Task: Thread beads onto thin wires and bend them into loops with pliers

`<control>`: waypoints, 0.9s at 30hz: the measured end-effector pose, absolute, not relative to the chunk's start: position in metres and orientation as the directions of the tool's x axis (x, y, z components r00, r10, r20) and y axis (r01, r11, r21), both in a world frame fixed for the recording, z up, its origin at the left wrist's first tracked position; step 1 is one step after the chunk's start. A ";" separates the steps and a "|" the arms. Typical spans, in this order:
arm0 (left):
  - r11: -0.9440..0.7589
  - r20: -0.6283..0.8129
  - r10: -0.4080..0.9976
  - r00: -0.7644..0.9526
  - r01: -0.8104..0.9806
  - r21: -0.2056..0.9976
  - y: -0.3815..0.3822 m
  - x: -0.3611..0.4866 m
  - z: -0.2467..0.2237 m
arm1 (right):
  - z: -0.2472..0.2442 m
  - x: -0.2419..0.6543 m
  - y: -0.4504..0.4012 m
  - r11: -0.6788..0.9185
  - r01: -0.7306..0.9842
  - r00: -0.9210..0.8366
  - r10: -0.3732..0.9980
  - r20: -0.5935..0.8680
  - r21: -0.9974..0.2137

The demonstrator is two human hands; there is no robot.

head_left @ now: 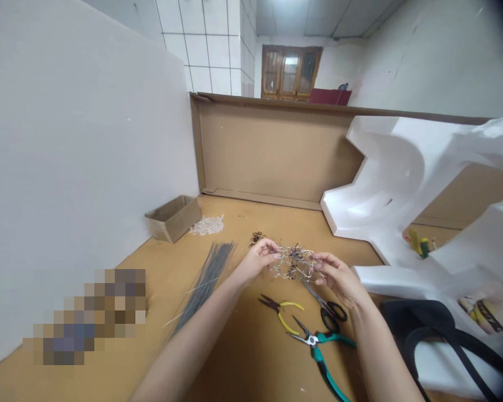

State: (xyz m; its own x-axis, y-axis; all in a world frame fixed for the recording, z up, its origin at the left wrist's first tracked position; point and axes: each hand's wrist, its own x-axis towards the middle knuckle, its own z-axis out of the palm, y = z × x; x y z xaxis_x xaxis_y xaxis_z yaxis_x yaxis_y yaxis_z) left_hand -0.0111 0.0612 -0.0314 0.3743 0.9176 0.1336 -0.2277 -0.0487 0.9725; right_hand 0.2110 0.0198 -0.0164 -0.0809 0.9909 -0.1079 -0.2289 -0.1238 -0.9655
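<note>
Hands (257,261) on silvery wire frame (295,263) (tangled)

On our tan tabletop (243,371) lie black-handled steel scissors (329,310), yellow-handled pliers (280,315) and teal-handled pliers (321,352). Further left we have a long bundle of thin grey wires (205,279), an open cardboard box (174,219), a heap of small clear pieces (207,225) and a few small black rings (256,238). White moulded polystyrene packing (385,190) rises on the right.

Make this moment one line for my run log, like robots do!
left hand: holds wire frame | right hand: holds wire frame | near: scissors, yellow pliers, teal pliers
</note>
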 end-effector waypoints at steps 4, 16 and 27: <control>-0.137 0.254 0.875 0.412 -0.292 0.947 0.057 -0.014 -0.024 | 0.005 0.202 0.000 0.030 0.002 -0.018 0.999 0.030 -1.000; -0.229 0.344 0.845 0.408 -0.305 0.924 0.042 -0.018 0.000 | 0.022 0.204 -0.013 0.135 0.109 0.024 0.990 0.138 -0.985; -0.029 0.124 0.918 0.378 -0.247 0.969 0.048 -0.014 -0.010 | 0.008 0.209 0.005 -0.131 -0.084 -0.018 0.991 -0.130 -0.988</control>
State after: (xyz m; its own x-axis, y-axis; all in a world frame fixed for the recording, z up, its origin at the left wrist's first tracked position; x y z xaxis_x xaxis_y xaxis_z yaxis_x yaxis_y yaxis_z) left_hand -0.0138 0.0477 -0.0104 0.3779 0.9175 0.1236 -0.2466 -0.0290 0.9687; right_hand 0.2090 0.0049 0.0076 -0.0179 0.9914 -0.1297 -0.0842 -0.1308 -0.9878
